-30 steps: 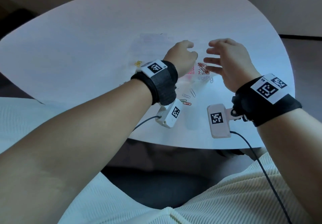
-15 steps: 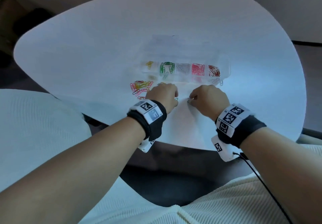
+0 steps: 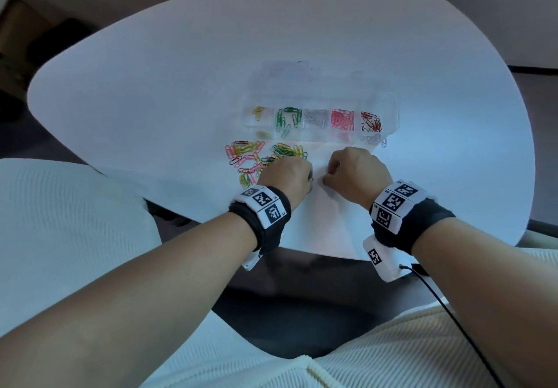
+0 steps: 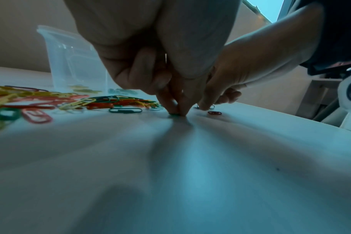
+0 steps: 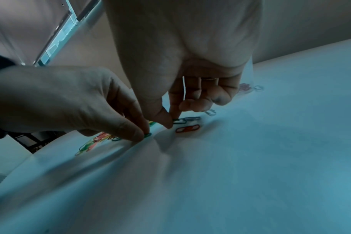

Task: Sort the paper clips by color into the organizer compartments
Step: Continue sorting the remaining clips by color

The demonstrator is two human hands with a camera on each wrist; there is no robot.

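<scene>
White tabletop (image 3: 181,86) fills the scene, broad and bare beyond the work area, its near edge just under both wrists. On it the left hand (image 3: 285,176) has its fingers curled down, thumb and forefinger tips pinching a green clip (image 4: 173,113) flat on the surface; close beside it the right hand (image 3: 357,173) is curled likewise, thumb and forefinger closing on a dark green clip (image 5: 179,121), with a red clip (image 5: 187,128) lying just next to it. Left of the hands spreads the loose pile of clips (image 3: 256,155), yellow, pink, green and red mixed. Beyond the hands sits the clear organizer (image 3: 389,107), its compartments holding yellow, green, silver, pink and red clips in turn, with open table all round it. Half a second ago the hands sat in nearly this spot; a second ago they were up over the organizer. Only the wrist views show the fingertips and the clips under them; the head view hides these behind the knuckles.
</scene>
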